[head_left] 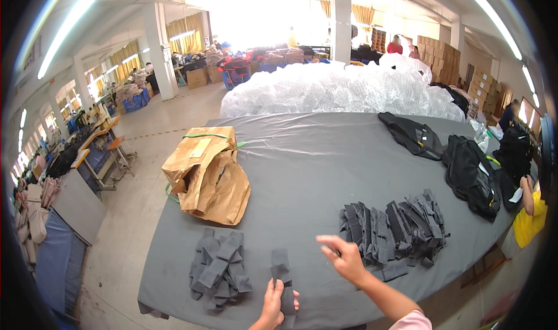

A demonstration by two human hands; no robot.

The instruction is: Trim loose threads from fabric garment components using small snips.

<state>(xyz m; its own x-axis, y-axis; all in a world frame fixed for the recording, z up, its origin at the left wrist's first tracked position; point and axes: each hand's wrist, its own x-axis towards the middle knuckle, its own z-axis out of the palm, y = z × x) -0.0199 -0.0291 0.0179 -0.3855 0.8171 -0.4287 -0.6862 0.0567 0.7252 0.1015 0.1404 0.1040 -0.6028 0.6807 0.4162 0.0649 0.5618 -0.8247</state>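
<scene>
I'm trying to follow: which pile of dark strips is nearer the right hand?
The right pile, beside the right hand; the left pile lies near the paper bag.

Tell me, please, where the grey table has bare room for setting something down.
Widest: the grey cover, between the paper bag and the black items, beyond the larger strip pile. Narrow: between the smaller strip pile and the strip in the left hand. Crowded: far right.

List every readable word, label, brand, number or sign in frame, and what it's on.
Nothing legible.
Brown paper bag: pale patch, no readable text.
Black fabric item: white tag, too small.
Stacked cartons: possible marks, too small and blurred.
White plastic-wrapped heap: specks, unreadable.
Dark grey strip in left hand: no text visible.
</scene>
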